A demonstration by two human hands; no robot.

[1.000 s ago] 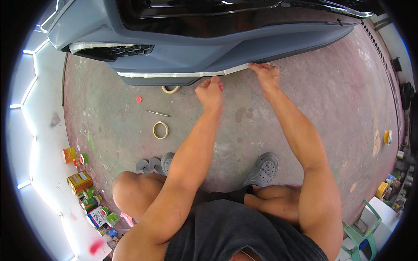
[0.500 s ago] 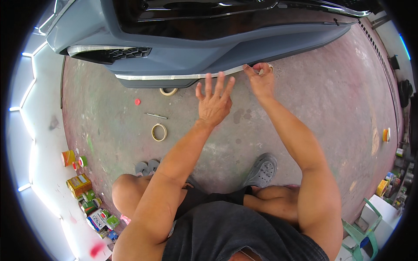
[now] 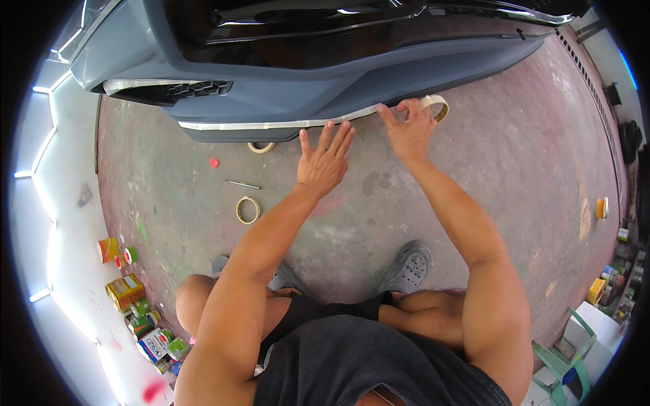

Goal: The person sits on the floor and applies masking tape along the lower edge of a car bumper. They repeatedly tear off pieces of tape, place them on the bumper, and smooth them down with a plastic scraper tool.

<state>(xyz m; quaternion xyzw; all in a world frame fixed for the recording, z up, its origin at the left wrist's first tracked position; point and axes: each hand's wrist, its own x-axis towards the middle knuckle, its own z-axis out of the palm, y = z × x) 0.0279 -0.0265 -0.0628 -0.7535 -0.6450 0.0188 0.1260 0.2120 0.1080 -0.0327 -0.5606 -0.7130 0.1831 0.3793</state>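
Note:
A grey car bumper (image 3: 284, 96) stretches across the top, with a strip of pale masking tape (image 3: 237, 126) along its lower edge. My left hand (image 3: 322, 162) lies with fingers spread and stretched, the tips at the bumper's lower edge by the strip. To its right, my right hand (image 3: 410, 134) is closed on a roll of masking tape (image 3: 444, 111), with thumb and forefinger near the strip's right end. The roll juts out past the fingers, which partly cover it. Nothing is gripped in the left hand.
On the concrete floor (image 3: 487, 155) lie another tape roll (image 3: 248, 210), a thin pen-like tool (image 3: 244, 184) and a red cap (image 3: 214, 163). A further roll (image 3: 261, 147) is partly under the bumper. Paint cans (image 3: 125, 291) line the left wall; a green chair (image 3: 558, 365) stands lower right.
My left hand has shifted a little left and its fingers have come closer together. The tape roll, mostly hidden behind my right hand before, now shows to its right.

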